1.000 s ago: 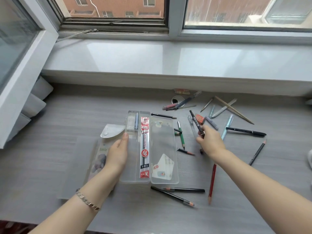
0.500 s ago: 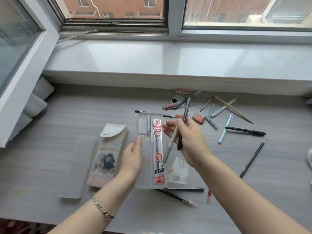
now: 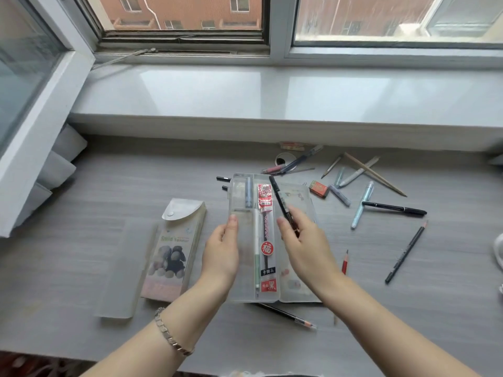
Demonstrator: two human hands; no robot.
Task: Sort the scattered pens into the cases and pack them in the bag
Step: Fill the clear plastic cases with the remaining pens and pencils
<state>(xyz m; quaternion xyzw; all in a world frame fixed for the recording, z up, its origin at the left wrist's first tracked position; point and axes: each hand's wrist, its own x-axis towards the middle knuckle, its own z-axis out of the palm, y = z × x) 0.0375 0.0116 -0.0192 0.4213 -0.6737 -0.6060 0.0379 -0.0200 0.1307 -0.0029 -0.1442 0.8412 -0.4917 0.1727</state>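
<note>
Nearest, a black pencil [image 3: 285,314] is seen lying on the desk [image 3: 81,281], one end hidden under the clear case [image 3: 245,289]. The case is gripped at its left edge by the left hand [image 3: 221,254], thumb on top. A dark pen [image 3: 280,198] is pinched by the right hand [image 3: 304,246] above the open tray. Of the two pens held in that hand half a second earlier, only this one is kept. The green pen [image 3: 256,257] is now laid in the tray beside the red-labelled refill pack [image 3: 268,232], so one more pen is sorted and the dark one is judged next. To the left, a printed case [image 3: 174,251] is seen closed. Farther right, a black marker [image 3: 394,208], a pale blue pen [image 3: 362,205] and others are left scattered. No bag is seen.
</note>
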